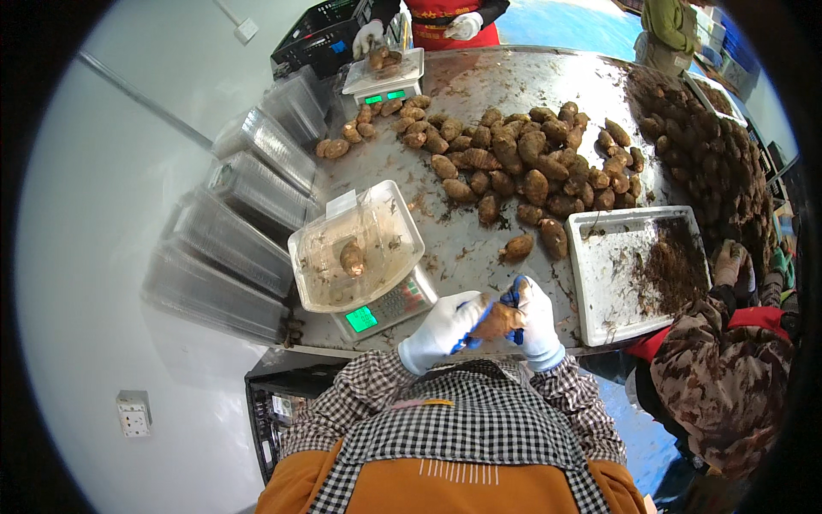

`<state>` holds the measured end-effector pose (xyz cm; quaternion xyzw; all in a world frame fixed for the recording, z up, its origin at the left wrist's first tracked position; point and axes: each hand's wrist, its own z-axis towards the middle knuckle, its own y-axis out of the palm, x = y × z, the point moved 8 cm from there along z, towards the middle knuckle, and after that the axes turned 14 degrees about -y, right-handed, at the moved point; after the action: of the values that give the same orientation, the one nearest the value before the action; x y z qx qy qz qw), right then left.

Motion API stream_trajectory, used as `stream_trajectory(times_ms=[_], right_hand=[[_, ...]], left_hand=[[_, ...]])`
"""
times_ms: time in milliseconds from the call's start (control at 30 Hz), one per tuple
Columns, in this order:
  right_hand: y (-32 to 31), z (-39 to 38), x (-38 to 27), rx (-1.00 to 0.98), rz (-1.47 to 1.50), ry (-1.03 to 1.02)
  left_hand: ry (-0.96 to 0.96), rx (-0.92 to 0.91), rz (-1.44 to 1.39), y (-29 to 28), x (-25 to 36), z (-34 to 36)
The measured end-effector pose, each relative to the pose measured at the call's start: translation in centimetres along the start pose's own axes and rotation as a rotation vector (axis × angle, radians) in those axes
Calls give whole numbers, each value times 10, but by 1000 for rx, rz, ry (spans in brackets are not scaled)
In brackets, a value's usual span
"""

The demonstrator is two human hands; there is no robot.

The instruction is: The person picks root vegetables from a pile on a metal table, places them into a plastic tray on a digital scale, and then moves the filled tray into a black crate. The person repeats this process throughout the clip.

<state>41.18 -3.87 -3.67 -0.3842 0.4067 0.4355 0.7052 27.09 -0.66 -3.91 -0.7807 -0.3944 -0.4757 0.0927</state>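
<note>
Both my hands wear white gloves with blue palms, close together at the table's near edge. Between them is a brown taro root (495,322). My left hand (445,330) is closed round its left end, and my right hand (538,321) grips the right end with fingers bent over it. To the left stands a digital scale (390,310) with a lit green display. On its pan rests a clear plastic box (318,257) with a single taro (352,257) inside. Beyond my hands lies a pile of taros (514,158), two loose ones nearest me.
Stacks of clear plastic boxes (227,244) line the left wall. A white tray (599,321) with dirt and root scraps sits at right, before a big taro heap (706,154). Across the table a gloved person handles taros at another scale (385,77); another person works at right.
</note>
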Motion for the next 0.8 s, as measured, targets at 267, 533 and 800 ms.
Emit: stream_trajectory(times_ms=[267,533,800], right_hand=[[-19,-12,43,-222,-450,14],[-19,-9,27,23,532,373],[47,-29,30,106,870,741]], left_hand=[[-210,-398,-714,-10,-37,26],[317,164,37,-15,37,-8],[445,290,470,-13,69,-41]])
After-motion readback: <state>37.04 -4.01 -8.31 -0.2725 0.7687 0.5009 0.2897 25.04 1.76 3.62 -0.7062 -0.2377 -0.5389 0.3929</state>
